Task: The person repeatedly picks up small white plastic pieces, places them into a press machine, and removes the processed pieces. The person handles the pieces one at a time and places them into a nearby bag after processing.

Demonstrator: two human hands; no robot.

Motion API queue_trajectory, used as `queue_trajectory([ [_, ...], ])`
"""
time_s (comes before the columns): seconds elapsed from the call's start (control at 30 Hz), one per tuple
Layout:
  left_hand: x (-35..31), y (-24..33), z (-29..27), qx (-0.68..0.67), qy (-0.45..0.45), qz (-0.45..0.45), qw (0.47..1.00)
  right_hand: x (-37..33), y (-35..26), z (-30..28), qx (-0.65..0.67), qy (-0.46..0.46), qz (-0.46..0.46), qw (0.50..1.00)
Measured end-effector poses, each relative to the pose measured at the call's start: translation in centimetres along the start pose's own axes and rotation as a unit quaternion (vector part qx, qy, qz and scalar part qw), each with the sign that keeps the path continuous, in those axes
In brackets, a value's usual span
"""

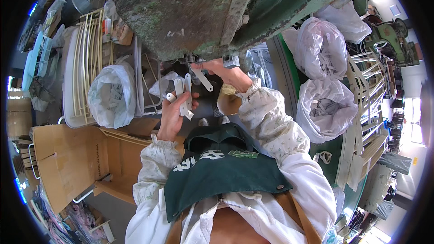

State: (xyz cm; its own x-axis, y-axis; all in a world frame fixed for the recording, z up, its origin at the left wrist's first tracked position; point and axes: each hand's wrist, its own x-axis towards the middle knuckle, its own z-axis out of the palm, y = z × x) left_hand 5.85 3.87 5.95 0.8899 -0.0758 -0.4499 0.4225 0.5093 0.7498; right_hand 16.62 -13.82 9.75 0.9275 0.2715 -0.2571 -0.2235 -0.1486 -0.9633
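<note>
Just in front of the worn green machine (176, 20), the left hand (170, 118) clasps several flat white strips (184, 94); at the machine's near edge, the right hand (228, 73) pinches one holed white strip (203, 79).

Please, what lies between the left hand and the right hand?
In the head view: the white strips in the left hand, then a single white strip slanting down from the right hand.

left fingers (195, 103) in a curl

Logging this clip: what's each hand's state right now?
Left hand: closed, holding several white strips.
Right hand: apparently holding a single strip near one end.
</note>
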Motion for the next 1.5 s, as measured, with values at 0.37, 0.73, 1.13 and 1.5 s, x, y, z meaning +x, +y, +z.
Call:
queue_trajectory([
  [0.37,-0.2,-0.6,-0.4,0.042,0.002,0.017,0.999,1.1,1.1,0.0,-0.110,-0.007,0.010,0.994],
  [0.73,-2.4,0.5,1.0,0.054,-0.059,-0.038,0.996,-6.7,2.8,-1.3,-0.346,-0.098,-0.475,0.803],
  [1.13,-3.4,-4.9,2.1,-0.047,0.098,0.074,0.991,-11.0,4.6,1.8,0.121,-0.009,0.078,0.989],
  [1.5,1.5,1.2,1.6,0.142,0.101,0.213,0.961,-5.9,3.6,0.5,-0.157,0.049,-0.074,0.983],
])
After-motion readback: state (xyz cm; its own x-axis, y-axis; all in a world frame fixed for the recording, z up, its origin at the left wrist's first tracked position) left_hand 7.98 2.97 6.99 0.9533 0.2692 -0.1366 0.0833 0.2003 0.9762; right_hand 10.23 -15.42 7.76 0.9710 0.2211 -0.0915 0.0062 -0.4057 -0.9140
